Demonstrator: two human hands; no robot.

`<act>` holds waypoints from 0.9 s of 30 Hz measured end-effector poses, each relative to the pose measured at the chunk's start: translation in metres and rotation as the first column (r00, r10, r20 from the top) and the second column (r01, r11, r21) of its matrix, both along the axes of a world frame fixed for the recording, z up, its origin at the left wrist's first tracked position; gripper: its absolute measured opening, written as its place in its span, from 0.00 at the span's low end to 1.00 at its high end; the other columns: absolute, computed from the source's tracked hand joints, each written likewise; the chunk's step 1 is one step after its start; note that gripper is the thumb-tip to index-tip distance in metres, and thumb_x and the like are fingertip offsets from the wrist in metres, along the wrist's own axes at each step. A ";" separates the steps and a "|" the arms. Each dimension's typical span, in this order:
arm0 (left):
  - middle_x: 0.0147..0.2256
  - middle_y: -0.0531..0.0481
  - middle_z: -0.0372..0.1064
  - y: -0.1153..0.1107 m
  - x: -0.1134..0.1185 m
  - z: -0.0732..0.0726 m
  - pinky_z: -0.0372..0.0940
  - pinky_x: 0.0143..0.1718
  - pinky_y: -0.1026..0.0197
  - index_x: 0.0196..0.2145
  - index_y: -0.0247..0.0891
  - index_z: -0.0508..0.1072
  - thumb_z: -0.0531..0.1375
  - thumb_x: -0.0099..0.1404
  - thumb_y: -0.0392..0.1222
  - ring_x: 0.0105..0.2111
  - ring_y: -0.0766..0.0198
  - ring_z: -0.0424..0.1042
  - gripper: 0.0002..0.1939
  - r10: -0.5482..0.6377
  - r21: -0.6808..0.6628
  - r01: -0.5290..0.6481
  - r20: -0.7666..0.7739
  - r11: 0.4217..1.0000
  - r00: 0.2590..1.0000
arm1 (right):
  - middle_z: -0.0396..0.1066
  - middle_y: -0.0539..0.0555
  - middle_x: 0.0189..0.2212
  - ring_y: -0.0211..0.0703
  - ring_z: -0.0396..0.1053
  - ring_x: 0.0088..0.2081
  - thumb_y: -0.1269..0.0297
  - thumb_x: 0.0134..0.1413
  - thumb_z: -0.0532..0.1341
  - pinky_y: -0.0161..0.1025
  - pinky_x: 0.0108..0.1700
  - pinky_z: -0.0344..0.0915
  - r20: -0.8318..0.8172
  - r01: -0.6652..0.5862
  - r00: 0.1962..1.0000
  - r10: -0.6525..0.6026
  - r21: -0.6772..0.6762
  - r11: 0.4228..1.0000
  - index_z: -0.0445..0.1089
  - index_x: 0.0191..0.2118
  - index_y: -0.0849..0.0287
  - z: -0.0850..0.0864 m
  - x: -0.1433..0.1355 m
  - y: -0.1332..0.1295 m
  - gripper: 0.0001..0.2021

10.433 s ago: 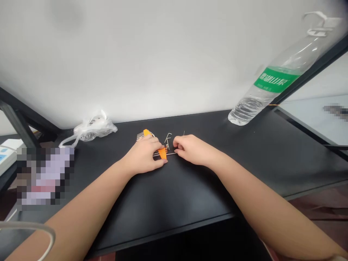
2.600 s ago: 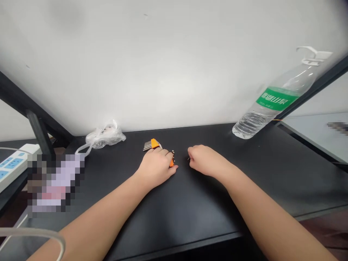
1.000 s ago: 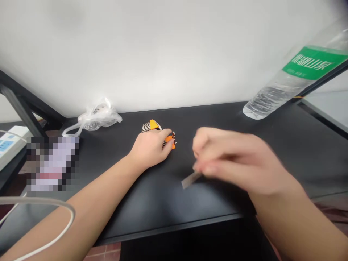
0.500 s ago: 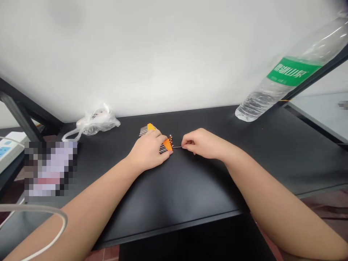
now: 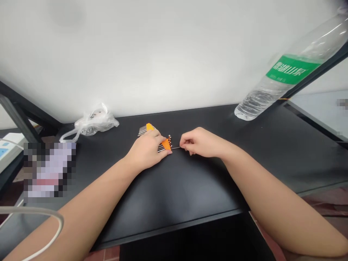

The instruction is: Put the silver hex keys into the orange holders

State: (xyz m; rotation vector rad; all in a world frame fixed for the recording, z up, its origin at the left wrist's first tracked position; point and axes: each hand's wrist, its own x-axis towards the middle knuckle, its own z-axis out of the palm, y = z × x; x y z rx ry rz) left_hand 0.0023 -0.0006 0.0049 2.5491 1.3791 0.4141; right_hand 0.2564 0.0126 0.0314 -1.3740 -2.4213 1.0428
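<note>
My left hand point(image 5: 148, 150) is closed around an orange holder point(image 5: 166, 144), pressing it against the black tabletop. Thin metal rods point(image 5: 142, 130), several of them in a row, pass through the holder and look like a hex key set. Their short ends point(image 5: 170, 137) stick out on the right. Just to the right, my right hand point(image 5: 199, 142) pinches the tip of one thin metal rod point(image 5: 176, 148) between thumb and fingers. That rod spans the small gap between the holder and my fingertips. My left fingers hide the middle of the set.
A large water bottle point(image 5: 251, 105) with a green label stands at the back right. On the back left lies a clear plastic bag point(image 5: 98, 121). A blurred-out item point(image 5: 51, 170) and a white cable point(image 5: 58, 217) are at the left, near a white power strip point(image 5: 12, 148).
The whole view has shifted slightly. Both hands keep their grips, and the gap spanned by the rod looks about the same.
</note>
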 end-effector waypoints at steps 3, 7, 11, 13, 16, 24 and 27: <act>0.47 0.44 0.72 0.001 -0.001 -0.001 0.69 0.43 0.54 0.49 0.41 0.79 0.65 0.67 0.57 0.46 0.53 0.72 0.20 -0.005 0.000 0.005 0.013 1.000 1.000 | 0.76 0.49 0.26 0.39 0.73 0.26 0.70 0.58 0.59 0.35 0.31 0.64 -0.021 0.019 1.000 -0.020 -0.042 0.999 0.76 0.35 0.56 -0.001 0.001 0.001 0.07; 0.46 0.44 0.71 0.001 -0.001 -0.001 0.68 0.41 0.55 0.48 0.41 0.80 0.65 0.67 0.58 0.44 0.54 0.72 0.20 -0.014 -0.001 0.014 0.009 1.000 1.000 | 0.76 0.49 0.27 0.39 0.72 0.28 0.69 0.60 0.59 0.36 0.33 0.63 -0.007 -0.010 1.000 0.010 0.036 0.999 0.76 0.36 0.55 -0.005 -0.001 0.001 0.08; 0.43 0.45 0.70 0.003 -0.001 -0.001 0.67 0.38 0.56 0.43 0.41 0.80 0.66 0.66 0.58 0.40 0.56 0.71 0.18 -0.020 0.001 0.020 0.001 1.000 1.000 | 0.77 0.51 0.32 0.42 0.70 0.33 0.70 0.61 0.59 0.38 0.37 0.60 0.039 -0.089 0.996 0.082 0.211 0.974 0.75 0.33 0.56 -0.011 -0.005 0.001 0.08; 0.41 0.45 0.69 0.005 -0.001 -0.002 0.66 0.37 0.56 0.42 0.40 0.80 0.66 0.66 0.58 0.39 0.56 0.71 0.18 -0.027 0.004 0.027 0.004 1.000 1.000 | 0.76 0.51 0.32 0.41 0.69 0.33 0.70 0.62 0.59 0.38 0.37 0.59 0.064 -0.089 0.995 0.077 0.219 0.972 0.73 0.34 0.56 -0.012 -0.007 0.001 0.07; 0.40 0.46 0.68 0.006 -0.001 -0.003 0.65 0.37 0.57 0.41 0.40 0.80 0.67 0.65 0.59 0.37 0.58 0.70 0.19 -0.040 0.006 0.039 0.020 0.999 0.999 | 0.74 0.50 0.30 0.39 0.65 0.29 0.67 0.64 0.58 0.37 0.33 0.55 0.107 -0.045 0.994 0.026 0.173 0.984 0.71 0.34 0.56 -0.012 -0.008 0.000 0.06; 0.39 0.46 0.67 0.008 -0.001 -0.002 0.65 0.38 0.56 0.42 0.40 0.80 0.67 0.65 0.58 0.37 0.57 0.69 0.19 -0.085 -0.022 0.086 0.059 0.996 0.995 | 0.72 0.49 0.29 0.38 0.62 0.27 0.67 0.63 0.58 0.36 0.31 0.53 0.080 -0.013 0.997 0.003 0.122 0.992 0.67 0.32 0.55 -0.009 -0.007 -0.001 0.07; 0.38 0.46 0.67 0.009 -0.001 -0.003 0.65 0.38 0.56 0.42 0.40 0.80 0.67 0.65 0.59 0.37 0.57 0.69 0.19 -0.101 -0.028 0.103 0.071 0.994 0.992 | 0.68 0.48 0.26 0.38 0.60 0.26 0.67 0.62 0.59 0.37 0.31 0.52 0.090 -0.015 0.996 0.001 0.154 0.988 0.66 0.28 0.56 -0.009 -0.008 0.000 0.09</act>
